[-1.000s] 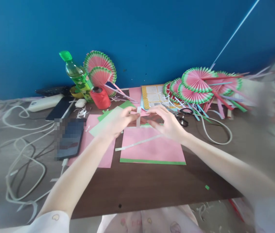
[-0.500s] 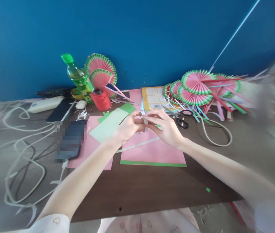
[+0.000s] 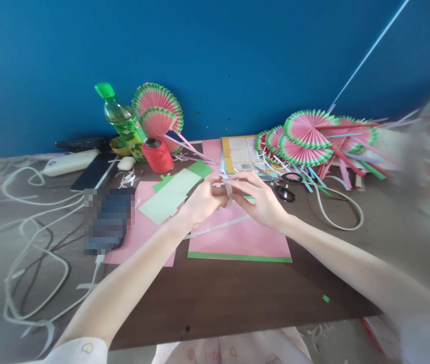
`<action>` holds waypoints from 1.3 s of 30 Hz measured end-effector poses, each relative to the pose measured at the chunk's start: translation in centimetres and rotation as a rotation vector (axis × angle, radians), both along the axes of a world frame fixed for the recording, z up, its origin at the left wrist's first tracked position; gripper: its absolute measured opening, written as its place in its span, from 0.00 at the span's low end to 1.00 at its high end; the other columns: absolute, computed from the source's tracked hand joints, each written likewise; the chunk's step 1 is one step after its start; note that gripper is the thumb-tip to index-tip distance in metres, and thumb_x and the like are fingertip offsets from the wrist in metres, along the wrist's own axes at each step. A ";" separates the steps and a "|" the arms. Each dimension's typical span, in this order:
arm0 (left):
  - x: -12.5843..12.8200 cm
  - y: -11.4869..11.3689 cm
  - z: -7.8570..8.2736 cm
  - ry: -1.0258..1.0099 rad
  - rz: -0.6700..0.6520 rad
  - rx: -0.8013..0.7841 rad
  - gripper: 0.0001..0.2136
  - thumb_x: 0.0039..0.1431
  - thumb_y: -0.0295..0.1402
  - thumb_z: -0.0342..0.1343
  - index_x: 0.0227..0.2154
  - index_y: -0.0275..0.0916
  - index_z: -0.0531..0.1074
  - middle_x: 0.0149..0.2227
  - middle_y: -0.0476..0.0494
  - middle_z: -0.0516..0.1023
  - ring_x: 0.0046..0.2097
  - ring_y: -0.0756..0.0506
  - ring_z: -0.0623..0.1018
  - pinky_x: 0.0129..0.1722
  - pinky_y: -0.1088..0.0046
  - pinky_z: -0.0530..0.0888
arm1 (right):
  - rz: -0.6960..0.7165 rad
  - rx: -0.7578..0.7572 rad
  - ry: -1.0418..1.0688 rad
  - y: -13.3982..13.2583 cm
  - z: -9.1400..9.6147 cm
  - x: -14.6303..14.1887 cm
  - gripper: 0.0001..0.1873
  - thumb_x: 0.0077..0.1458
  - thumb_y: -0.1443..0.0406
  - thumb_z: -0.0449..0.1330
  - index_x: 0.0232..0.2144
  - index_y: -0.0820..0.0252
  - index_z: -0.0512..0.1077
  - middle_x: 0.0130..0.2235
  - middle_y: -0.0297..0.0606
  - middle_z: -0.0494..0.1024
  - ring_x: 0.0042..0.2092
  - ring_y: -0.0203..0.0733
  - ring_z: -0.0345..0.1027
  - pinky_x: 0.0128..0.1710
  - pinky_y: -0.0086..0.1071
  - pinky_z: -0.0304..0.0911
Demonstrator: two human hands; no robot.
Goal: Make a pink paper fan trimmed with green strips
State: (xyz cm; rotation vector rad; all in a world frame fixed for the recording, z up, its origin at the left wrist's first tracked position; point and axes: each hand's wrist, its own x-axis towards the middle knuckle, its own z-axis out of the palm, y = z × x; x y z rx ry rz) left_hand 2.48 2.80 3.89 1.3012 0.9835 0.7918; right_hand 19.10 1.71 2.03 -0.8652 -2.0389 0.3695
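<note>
Both bare hands meet above the middle of the brown table, fingers bent inward. Left hand: partly curled, gripping a narrow white band at its fingertips. Right hand: fingers bent over the band from the other side, thumb lower; the fingertips reach it, but whether they pinch it cannot be told, as the contact is partly hidden. The band is held raised over the far part of a pink sheet, which has a green strip along its near edge. A thin pale strip lies slantwise across this sheet, one end behind the left forearm. Left of it, a second pink sheet lies partly under a pale green sheet and beside a dark phone with a cable plugged into its near end. Scissors with black handles lie just right of the right hand. Far side, left: a green-capped bottle stands near a red spool, with pleated pink and green fans behind the spool, against the blue wall. Far side, right: a pile of similar fans. A small green scrap lies near the table's front edge.
</note>
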 end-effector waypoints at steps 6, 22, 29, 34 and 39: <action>0.0 0.0 0.0 -0.011 -0.063 0.026 0.15 0.43 0.23 0.55 0.37 0.37 0.65 0.25 0.52 0.70 0.28 0.52 0.69 0.31 0.74 0.65 | -0.016 0.090 0.016 0.0 -0.5 -0.1 0.08 0.57 0.68 0.53 0.35 0.53 0.72 0.41 0.40 0.71 0.44 0.43 0.67 0.44 0.43 0.66; 0.4 -0.3 -0.7 0.073 0.039 0.062 0.16 0.50 0.28 0.54 0.43 0.37 0.64 0.25 0.50 0.72 0.30 0.50 0.73 0.35 0.71 0.68 | -0.084 -0.234 0.211 -0.1 -0.2 -0.1 0.01 0.54 0.67 0.57 0.30 0.58 0.67 0.34 0.35 0.67 0.31 0.35 0.65 0.31 0.33 0.64; 0.5 -1.3 -0.1 0.174 0.029 0.219 0.13 0.53 0.27 0.49 0.43 0.38 0.62 0.25 0.51 0.71 0.31 0.50 0.73 0.36 0.71 0.68 | -0.109 -0.242 0.200 -0.4 0.1 -0.1 0.04 0.54 0.65 0.57 0.28 0.58 0.67 0.32 0.35 0.68 0.32 0.37 0.64 0.32 0.34 0.63; 0.7 -1.6 -0.1 0.225 0.071 0.292 0.07 0.53 0.30 0.49 0.36 0.39 0.62 0.26 0.50 0.73 0.31 0.50 0.73 0.32 0.74 0.66 | -0.141 -0.117 0.128 -0.6 0.0 -0.2 0.05 0.54 0.68 0.56 0.27 0.57 0.65 0.30 0.34 0.68 0.33 0.38 0.64 0.33 0.33 0.62; 1.1 -1.7 -0.5 0.205 0.147 0.267 0.06 0.51 0.28 0.50 0.33 0.39 0.62 0.25 0.50 0.74 0.29 0.50 0.73 0.30 0.74 0.67 | -0.141 0.019 0.050 -0.7 -0.2 -0.4 0.07 0.55 0.72 0.52 0.28 0.57 0.61 0.31 0.36 0.65 0.33 0.39 0.62 0.33 0.35 0.61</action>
